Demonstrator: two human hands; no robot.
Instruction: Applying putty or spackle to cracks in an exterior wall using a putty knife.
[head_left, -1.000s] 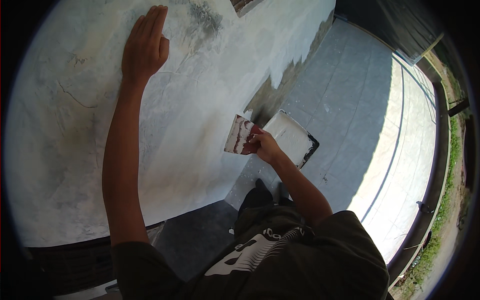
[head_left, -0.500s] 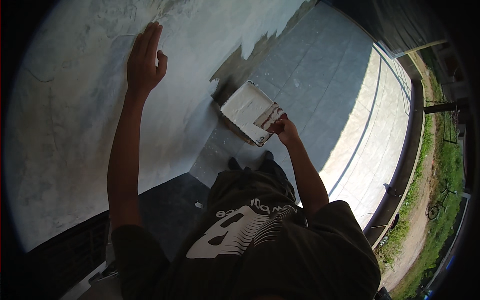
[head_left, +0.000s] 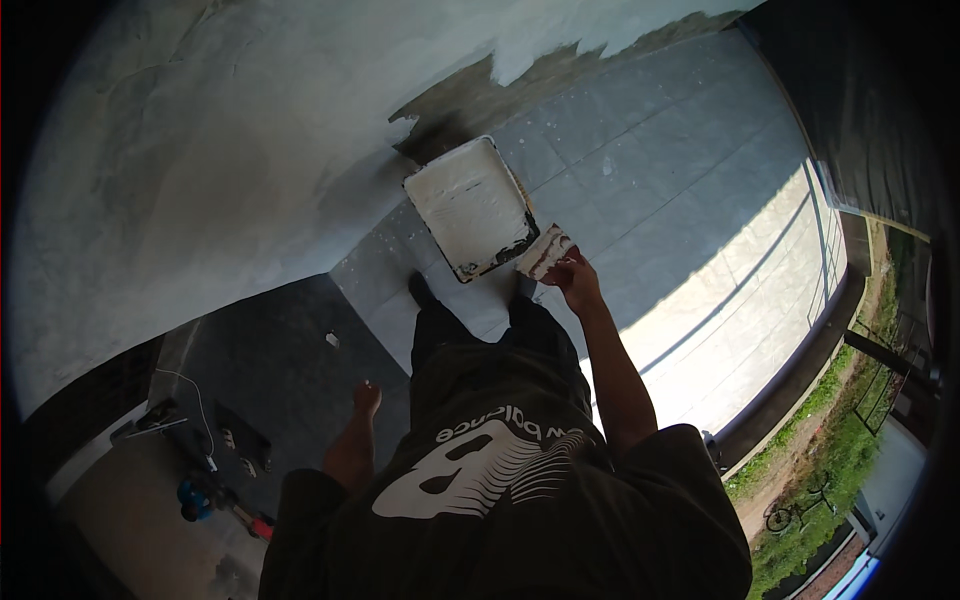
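My right hand (head_left: 578,283) grips a wide flat putty knife (head_left: 546,252), its blade smeared with white plaster. The knife is just off the near right corner of a white rectangular tray (head_left: 503,257). White paste coats the inside of this tray, and dark patches show along its near rim. My left hand (head_left: 367,399) hangs low at my left side, away from the wall, its fingers curled and seemingly holding nothing. Ahead and to the left rises the wall (head_left: 250,190), coated pale grey-white, with a ragged darker bare strip along its foot.
Grey floor tiles (head_left: 640,170) carry white specks, and sunlight falls on their right part. A dark floor area (head_left: 290,320) lies to the left, with a white cable (head_left: 200,400) and a blue-and-red tool (head_left: 215,505). A low ledge (head_left: 790,380) borders grass at the right.
My left hand has come off the wall and dropped to my side. My right hand has drawn the putty knife back from over the tray. The view has turned.
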